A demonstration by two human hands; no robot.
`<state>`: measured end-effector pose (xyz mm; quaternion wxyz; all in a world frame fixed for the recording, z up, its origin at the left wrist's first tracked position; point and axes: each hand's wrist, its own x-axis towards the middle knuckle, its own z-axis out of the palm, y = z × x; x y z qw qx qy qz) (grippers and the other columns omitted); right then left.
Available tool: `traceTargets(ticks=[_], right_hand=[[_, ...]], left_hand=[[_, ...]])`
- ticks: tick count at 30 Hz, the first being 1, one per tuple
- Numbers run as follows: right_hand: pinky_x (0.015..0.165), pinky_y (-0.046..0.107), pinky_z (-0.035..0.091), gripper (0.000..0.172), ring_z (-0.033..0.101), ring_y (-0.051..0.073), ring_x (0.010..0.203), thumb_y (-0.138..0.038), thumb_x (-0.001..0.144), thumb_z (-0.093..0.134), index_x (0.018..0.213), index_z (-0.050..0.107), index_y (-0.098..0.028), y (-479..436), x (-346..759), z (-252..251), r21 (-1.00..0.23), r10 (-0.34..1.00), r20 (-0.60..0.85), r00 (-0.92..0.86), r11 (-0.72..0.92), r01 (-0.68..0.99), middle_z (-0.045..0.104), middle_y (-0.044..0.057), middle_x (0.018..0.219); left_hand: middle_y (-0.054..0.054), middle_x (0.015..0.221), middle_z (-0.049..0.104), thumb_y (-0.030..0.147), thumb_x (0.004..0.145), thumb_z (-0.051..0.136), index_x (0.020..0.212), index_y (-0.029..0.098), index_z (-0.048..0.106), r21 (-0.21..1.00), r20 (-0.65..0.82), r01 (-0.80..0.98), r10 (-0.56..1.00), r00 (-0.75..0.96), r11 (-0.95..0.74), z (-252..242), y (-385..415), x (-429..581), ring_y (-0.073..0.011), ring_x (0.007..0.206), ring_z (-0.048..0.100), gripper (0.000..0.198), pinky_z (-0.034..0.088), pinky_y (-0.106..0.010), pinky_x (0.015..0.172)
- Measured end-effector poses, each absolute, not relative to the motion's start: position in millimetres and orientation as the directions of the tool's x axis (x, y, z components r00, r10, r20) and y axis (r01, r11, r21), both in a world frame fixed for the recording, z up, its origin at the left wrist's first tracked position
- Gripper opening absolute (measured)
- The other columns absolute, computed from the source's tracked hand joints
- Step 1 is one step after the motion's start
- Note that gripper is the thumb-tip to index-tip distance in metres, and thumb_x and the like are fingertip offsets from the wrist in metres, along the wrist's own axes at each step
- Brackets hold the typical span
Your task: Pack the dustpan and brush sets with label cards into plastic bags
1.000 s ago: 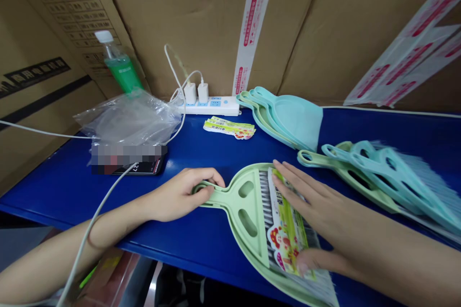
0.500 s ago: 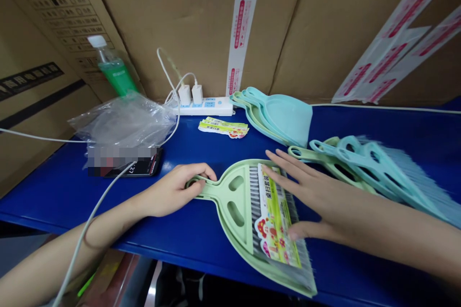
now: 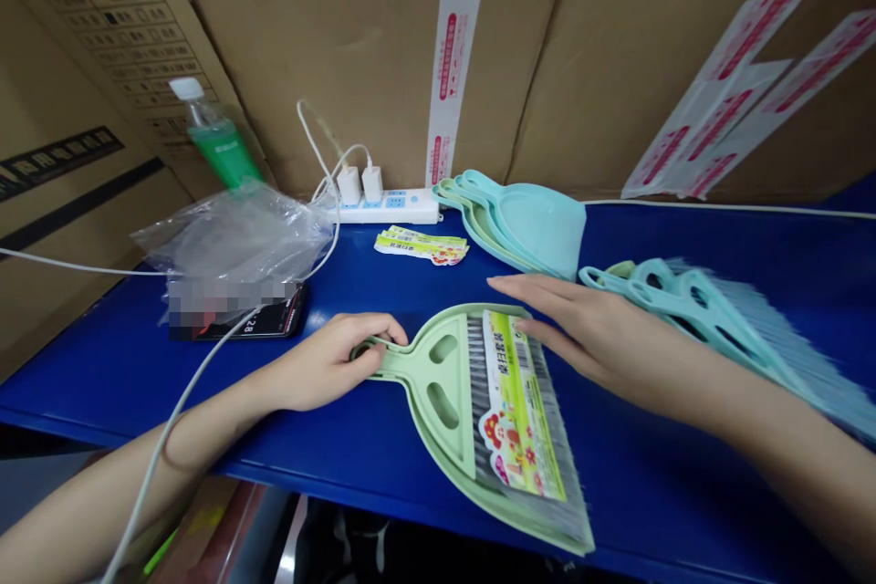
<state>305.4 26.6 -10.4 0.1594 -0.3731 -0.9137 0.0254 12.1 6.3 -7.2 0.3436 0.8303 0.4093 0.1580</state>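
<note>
My left hand (image 3: 346,358) is closed around the stacked handles of a light green dustpan (image 3: 472,488) and the matching hand brush (image 3: 453,379) lying in it. A printed card label (image 3: 524,420) with a cartoon mushroom rests flat across the grey bristles. My right hand (image 3: 589,324), fingers stretched and thumb apart, hovers by the upper right of the bristles; it holds nothing. Whether its thumb touches the label's top corner, I cannot tell. Part of the pile of light blue and green brushes (image 3: 732,328) is hidden behind that hand and forearm.
Nested dustpans (image 3: 540,219) stand by the cardboard wall (image 3: 328,36). Left of them are loose labels (image 3: 421,245) and a power strip (image 3: 417,207) with chargers. Clear plastic bags (image 3: 239,228), a phone (image 3: 274,319) and a green bottle (image 3: 223,141) are farther left. A white cable crosses my left forearm.
My right hand has lifted away from the label toward the back, with its fingers drawn closer together. My left hand keeps its hold on the handles, and the view has shifted slightly.
</note>
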Motion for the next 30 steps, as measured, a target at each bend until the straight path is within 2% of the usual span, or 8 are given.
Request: traceTargets(ticks=[4, 8, 11, 14, 19, 23, 26, 30], right_hand=[[0.083, 0.04, 0.059, 0.042, 0.069, 0.023, 0.101, -0.013, 0.095, 0.035, 0.128, 0.059, -0.014, 36, 298, -28, -0.088, 0.659, 0.344, -0.669, 0.732, 0.676, 0.072, 0.013, 0.113], [0.08, 0.037, 0.059, 0.04, 0.07, 0.022, 0.094, -0.009, 0.093, 0.035, 0.121, 0.063, -0.014, 41, 293, -38, -0.082, 0.625, 0.392, -0.675, 0.755, 0.651, 0.074, 0.011, 0.102], [0.078, 0.036, 0.059, 0.039, 0.07, 0.021, 0.09, -0.007, 0.093, 0.037, 0.116, 0.067, -0.016, 42, 291, -40, -0.071, 0.605, 0.427, -0.672, 0.763, 0.643, 0.073, 0.009, 0.093], [0.074, 0.035, 0.059, 0.039, 0.069, 0.022, 0.084, -0.005, 0.091, 0.037, 0.112, 0.068, -0.013, 43, 289, -41, -0.048, 0.571, 0.467, -0.676, 0.779, 0.625, 0.072, 0.01, 0.088], [0.069, 0.035, 0.058, 0.035, 0.067, 0.023, 0.079, -0.005, 0.09, 0.039, 0.109, 0.068, -0.012, 44, 288, -40, -0.068, 0.562, 0.455, -0.691, 0.796, 0.602, 0.071, 0.01, 0.085], [0.066, 0.035, 0.055, 0.029, 0.064, 0.023, 0.075, -0.005, 0.088, 0.041, 0.092, 0.068, -0.015, 44, 285, -38, -0.104, 0.604, 0.408, -0.685, 0.776, 0.622, 0.067, 0.009, 0.078], [0.067, 0.034, 0.053, 0.026, 0.062, 0.022, 0.074, -0.005, 0.088, 0.041, 0.082, 0.063, -0.018, 44, 283, -38, -0.143, 0.639, 0.382, -0.667, 0.754, 0.641, 0.064, 0.007, 0.076], [0.068, 0.033, 0.051, 0.028, 0.06, 0.022, 0.072, -0.005, 0.09, 0.037, 0.078, 0.058, -0.019, 46, 282, -39, -0.164, 0.647, 0.381, -0.66, 0.75, 0.64, 0.062, 0.006, 0.074]], left_hand=[[-0.001, 0.084, 0.063, 0.018, 0.095, 0.035, 0.093, 0.017, 0.06, 0.561, 0.081, 0.6, 0.759, 0.646, -0.57, -5, 6, 11, -0.0145, 0.076, 0.056, 0.025, 0.042, -0.026, 0.072], [-0.005, 0.09, 0.065, 0.018, 0.098, 0.034, 0.095, 0.016, 0.062, 0.197, 0.299, 0.722, 0.742, 0.6, -0.663, -2, 7, 5, -0.019, 0.084, 0.056, 0.029, 0.046, -0.031, 0.078], [-0.008, 0.09, 0.065, 0.015, 0.097, 0.036, 0.096, 0.014, 0.064, -0.1, 0.506, 0.808, 0.669, 0.544, -0.581, 2, 11, -3, -0.0212, 0.082, 0.056, 0.028, 0.048, -0.033, 0.075], [-0.012, 0.094, 0.066, 0.012, 0.095, 0.038, 0.099, 0.014, 0.066, -0.281, 0.62, 0.889, 0.639, 0.456, -0.361, 10, 16, -12, -0.0247, 0.083, 0.058, 0.028, 0.049, -0.037, 0.075], [-0.018, 0.111, 0.067, 0.012, 0.093, 0.036, 0.115, 0.012, 0.063, -0.239, 0.626, 0.971, 0.766, 0.146, 0.011, 29, 15, -24, -0.0324, 0.1, 0.062, 0.034, 0.049, -0.043, 0.08], [-0.023, 0.118, 0.065, 0.018, 0.094, 0.037, 0.124, 0.006, 0.055, -0.243, 0.415, 0.963, 0.91, -0.003, 0.114, 43, 10, -23, -0.0361, 0.114, 0.058, 0.037, 0.048, -0.047, 0.089], [-0.023, 0.11, 0.068, 0.018, 0.096, 0.035, 0.126, 0.004, 0.053, -0.284, 0.243, 0.937, 0.96, -0.137, 0.205, 48, 8, -20, -0.035, 0.108, 0.064, 0.038, 0.05, -0.045, 0.088], [-0.022, 0.103, 0.07, 0.022, 0.097, 0.038, 0.123, 0.005, 0.057, -0.259, 0.199, 0.929, 0.956, -0.217, 0.265, 50, 9, -20, -0.0381, 0.098, 0.068, 0.037, 0.053, -0.047, 0.079]])
